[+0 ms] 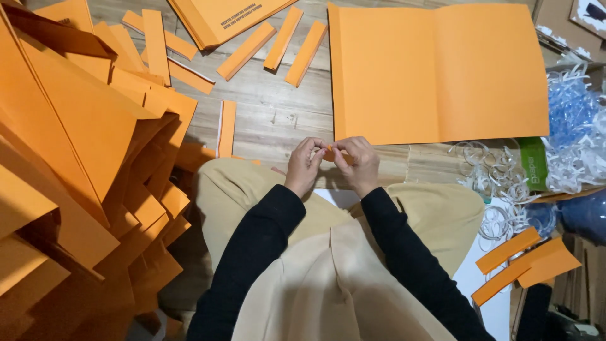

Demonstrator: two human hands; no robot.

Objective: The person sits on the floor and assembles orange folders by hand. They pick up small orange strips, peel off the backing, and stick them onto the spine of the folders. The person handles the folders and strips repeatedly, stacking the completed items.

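Observation:
Both hands meet above my knees, pinching a small orange paper piece (329,153) between their fingertips. My left hand (304,165) grips its left end, my right hand (358,163) its right end. Most of the piece is hidden by the fingers. Just beyond the hands lies a large orange sheet (435,69), opened flat on the wooden floor (278,113). I sit with black sleeves and beige trousers.
A big heap of orange paper offcuts (82,158) fills the left. Orange strips (284,41) lie at the top, more orange strips (521,262) at lower right. White and blue plastic strap curls (568,139) and a green packet (533,163) sit at right.

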